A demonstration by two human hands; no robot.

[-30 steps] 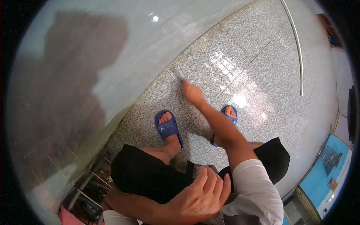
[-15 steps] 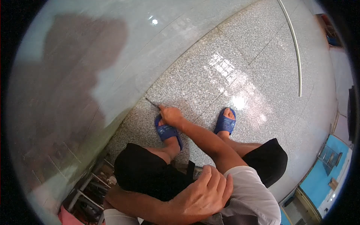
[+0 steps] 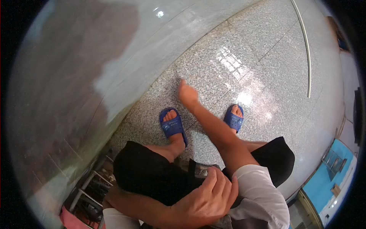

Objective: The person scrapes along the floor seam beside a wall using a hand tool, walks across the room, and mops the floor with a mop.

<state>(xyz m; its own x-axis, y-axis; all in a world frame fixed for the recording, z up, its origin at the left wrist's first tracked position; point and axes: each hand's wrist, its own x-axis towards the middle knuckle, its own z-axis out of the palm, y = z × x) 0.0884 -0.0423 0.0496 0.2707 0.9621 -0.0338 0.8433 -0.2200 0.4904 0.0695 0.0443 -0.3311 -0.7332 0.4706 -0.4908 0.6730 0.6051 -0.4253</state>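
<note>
1. Curls right hand point(image 3: 188, 95) closed around thin dark tool point(image 3: 179, 79), blurred at the grip's far end, above speckled floor point(image 3: 206, 57); can't tell if touching.
2. Bends left hand point(image 3: 207, 198) bodyward of that grip; can't tell if pinching anything.
3. Bodyward of right grip: blue slippers point(image 3: 172, 124), either side of forearm.
4. Well right of it: pale strip point(image 3: 307, 49).

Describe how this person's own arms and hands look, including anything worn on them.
Both the left hand and the right hand are bare, with no glove, ring or watch visible. The plain white fabric right sleeve is short, leaving the forearm uncovered. A matching white fabric left sleeve shows only partly at the bottom edge. Motion blur hides finer detail on the right fingers.
</note>
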